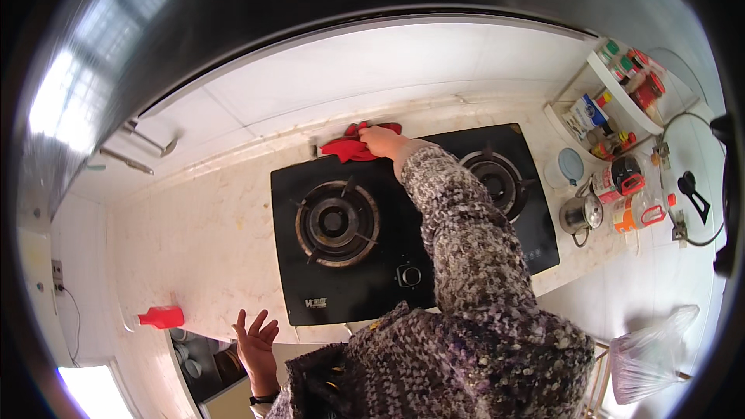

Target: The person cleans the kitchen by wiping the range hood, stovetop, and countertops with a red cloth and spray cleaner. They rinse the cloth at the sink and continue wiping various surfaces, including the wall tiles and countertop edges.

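Gripped in my right hand [381, 141] is a red cloth [352, 146], pressed at the back edge of a black glass gas hob [355, 297], beside the wall. My right sleeve crosses the hob and hides its middle and part of the right burner [497, 180]. The left burner [334, 221] with its pan supports is in plain sight, and a control knob [409, 276] sits near the front. My left hand [256, 349] hangs before the counter's front edge, palm up, fingers apart, holding nothing.
A red bottle [163, 317] lies at the counter's front left. Right of the hob stand a lidded plastic jug [564, 169], a steel pot [581, 213] and large bottles [637, 212]. Behind them is a corner rack [625, 90] of seasonings. Ladles [154, 142] hang at left. Below, a drawer [201, 364] stands open.
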### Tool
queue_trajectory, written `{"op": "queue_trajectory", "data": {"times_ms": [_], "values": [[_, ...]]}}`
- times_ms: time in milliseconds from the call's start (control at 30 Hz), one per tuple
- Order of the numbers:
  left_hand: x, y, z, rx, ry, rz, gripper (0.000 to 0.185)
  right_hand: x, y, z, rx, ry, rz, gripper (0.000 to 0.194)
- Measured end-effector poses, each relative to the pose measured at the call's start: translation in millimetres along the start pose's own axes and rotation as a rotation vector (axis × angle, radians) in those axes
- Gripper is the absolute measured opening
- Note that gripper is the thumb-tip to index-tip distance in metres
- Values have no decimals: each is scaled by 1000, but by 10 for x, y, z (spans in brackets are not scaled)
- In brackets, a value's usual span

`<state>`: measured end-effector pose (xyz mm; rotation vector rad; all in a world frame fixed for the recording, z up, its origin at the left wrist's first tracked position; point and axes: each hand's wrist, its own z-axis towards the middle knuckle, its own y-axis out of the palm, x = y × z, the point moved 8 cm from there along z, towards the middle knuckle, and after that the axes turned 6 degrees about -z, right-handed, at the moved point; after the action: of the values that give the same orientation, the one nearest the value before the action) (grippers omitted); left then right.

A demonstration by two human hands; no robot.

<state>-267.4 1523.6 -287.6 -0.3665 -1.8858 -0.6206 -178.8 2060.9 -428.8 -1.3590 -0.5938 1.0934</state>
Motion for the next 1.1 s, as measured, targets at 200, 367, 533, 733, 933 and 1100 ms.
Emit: {"op": "queue_trajectory", "data": {"times_ms": [200, 367, 533, 733, 933, 1100], "values": [[-97, 603, 20, -54, -11, 92, 59, 1170, -282, -919, -30, 250, -38, 20], [-270, 897, -33, -51, -27, 166, 58, 2119, -636, -1796, -13, 495, -53, 18], [-373, 1171, -76, -100, -49, 175, 57, 2783, -828, -2463, 65, 762, -82, 20], [-444, 1241, -135, -47, -97, 207, 59, 3114, -1247, -2868, 403, 977, -325, 17], [-569, 1184, 49, -18, -142, 182, 58, 3394, -1440, -3329, 557, 1353, -313, 21], [-600, 1171, 139, 40, -217, 185, 58, 3455, -968, -3426, 364, 1377, -38, 38]]}}
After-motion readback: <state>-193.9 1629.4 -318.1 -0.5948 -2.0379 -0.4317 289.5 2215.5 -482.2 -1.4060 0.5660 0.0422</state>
